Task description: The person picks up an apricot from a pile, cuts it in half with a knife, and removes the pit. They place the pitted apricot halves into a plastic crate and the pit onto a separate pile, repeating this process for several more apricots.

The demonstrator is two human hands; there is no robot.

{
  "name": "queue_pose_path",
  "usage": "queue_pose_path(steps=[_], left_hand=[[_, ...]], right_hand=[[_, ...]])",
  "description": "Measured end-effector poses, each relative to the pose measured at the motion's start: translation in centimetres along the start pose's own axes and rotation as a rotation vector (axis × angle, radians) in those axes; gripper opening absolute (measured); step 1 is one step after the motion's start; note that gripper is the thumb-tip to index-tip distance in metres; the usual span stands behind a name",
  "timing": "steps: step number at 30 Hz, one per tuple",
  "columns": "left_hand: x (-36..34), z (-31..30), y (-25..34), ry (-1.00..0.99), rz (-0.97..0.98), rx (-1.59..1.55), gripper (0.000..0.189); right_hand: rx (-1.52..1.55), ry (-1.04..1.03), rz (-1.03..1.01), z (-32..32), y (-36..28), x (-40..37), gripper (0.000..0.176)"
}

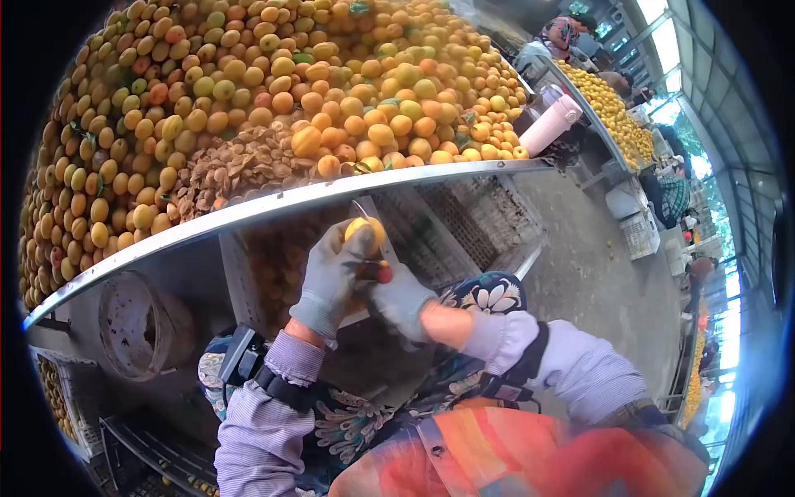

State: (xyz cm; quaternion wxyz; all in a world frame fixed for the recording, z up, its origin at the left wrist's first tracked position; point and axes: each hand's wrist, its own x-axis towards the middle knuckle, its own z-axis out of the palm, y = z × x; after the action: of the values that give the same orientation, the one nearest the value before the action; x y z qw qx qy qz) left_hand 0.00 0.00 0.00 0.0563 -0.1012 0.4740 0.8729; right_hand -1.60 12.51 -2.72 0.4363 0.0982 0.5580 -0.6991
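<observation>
My left hand [330, 269], in a pale grey glove, has its fingers closed round a yellow apricot [374, 229] just below the table's metal edge. A thin curved metal piece shows at the top of the fruit. My right hand [401, 300], gloved too, is closed close beside it, on a small tool with a red end [384, 272]. Most of that tool is hidden by the fingers. Beyond the edge lies a big heap of apricots [240, 70], with a pile of brown pits [240, 164] near the rim.
The metal table rim [273, 201] curves across in front of me. Under it are plastic crates [489, 217] and a round tub [137, 327]. A pink flask [551, 126] stands at the heap's right end. Other people work at more fruit tables [617, 153] on the right.
</observation>
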Motion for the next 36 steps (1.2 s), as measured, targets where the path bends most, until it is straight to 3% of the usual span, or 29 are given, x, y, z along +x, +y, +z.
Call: queue_pose_path(steps=[2, 3, 5, 8, 12, 15, 17, 18, 19, 21, 22, 26, 29, 31, 33, 35, 36], left_hand=[[0.0, -0.1, -0.4, 0.032, -0.006, 0.051, 0.044], [-0.5, -0.5, -0.9, 0.053, -0.036, 0.055, 0.044], [0.3, -1.3, -1.0, 0.06, -0.072, 0.103, 0.044], [-0.2, -0.4, -0.6, 0.07, 0.024, 0.135, 0.04], [0.6, -0.1, -1.6, 0.081, 0.002, 0.216, 0.036], [0.6, -0.1, -2.3, 0.115, 0.102, 0.319, 0.032], [0.3, 0.1, -1.9, 0.18, 0.031, 0.375, 0.032], [0.2, 0.1, -1.4, 0.184, 0.031, 0.376, 0.032], [0.1, 0.1, -0.9, 0.184, 0.004, 0.353, 0.031], [0.0, -0.4, -0.8, 0.185, -0.028, 0.334, 0.03], [0.4, -0.9, -1.2, 0.145, -0.015, 0.32, 0.031], [0.8, -1.1, -1.7, 0.038, 0.012, 0.189, 0.034], [1.1, -1.3, -2.3, 0.013, 0.053, 0.123, 0.035], [0.3, -0.1, -0.6, 0.05, 0.034, 0.114, 0.035], [0.2, 0.0, -0.1, 0.092, 0.015, 0.104, 0.035], [1.0, -1.1, -1.2, 0.116, 0.156, 0.035, 0.037], [1.7, -2.1, -1.7, 0.122, 0.245, 0.23, 0.042]], right_hand=[[-0.078, 0.288, -0.24, 0.4, 1.3, 0.5, 0.024], [-0.062, 0.285, -0.206, 0.6, 2.1, 0.2, 0.024], [-0.437, 0.247, -0.136, 0.4, 1.8, 0.9, 0.016], [-0.458, 0.121, -0.074, 0.5, -0.6, -1.0, 0.02], [-0.604, 0.19, 0.062, 0.8, -2.3, -2.3, 0.021], [-0.531, 0.205, -0.039, 1.5, -0.7, -1.9, 0.019], [-0.225, 0.466, -0.236, 0.8, 3.2, 1.0, 0.015], [0.06, 0.155, -0.059, -2.6, 6.3, 3.6, 0.008], [0.062, 0.149, -0.058, -0.8, 3.6, 1.6, 0.008], [-0.115, -0.129, 0.251, 1.1, -1.7, -3.1, 0.012], [-0.011, -0.278, 0.222, 0.5, -1.5, -3.0, 0.018], [0.008, -0.139, 0.324, 1.0, -3.1, -4.1, 0.016], [-0.129, -0.036, 0.296, 0.7, -2.5, -3.0, 0.013], [-0.4, 0.104, -0.095, 0.8, -1.5, -2.3, 0.01], [-0.319, 0.14, -0.16, 0.9, -1.4, -3.0, 0.012], [-0.248, 0.168, -0.212, 0.6, -2.3, -3.9, 0.015], [-0.241, 0.236, -0.172, 0.2, -3.4, -4.2, 0.026]])
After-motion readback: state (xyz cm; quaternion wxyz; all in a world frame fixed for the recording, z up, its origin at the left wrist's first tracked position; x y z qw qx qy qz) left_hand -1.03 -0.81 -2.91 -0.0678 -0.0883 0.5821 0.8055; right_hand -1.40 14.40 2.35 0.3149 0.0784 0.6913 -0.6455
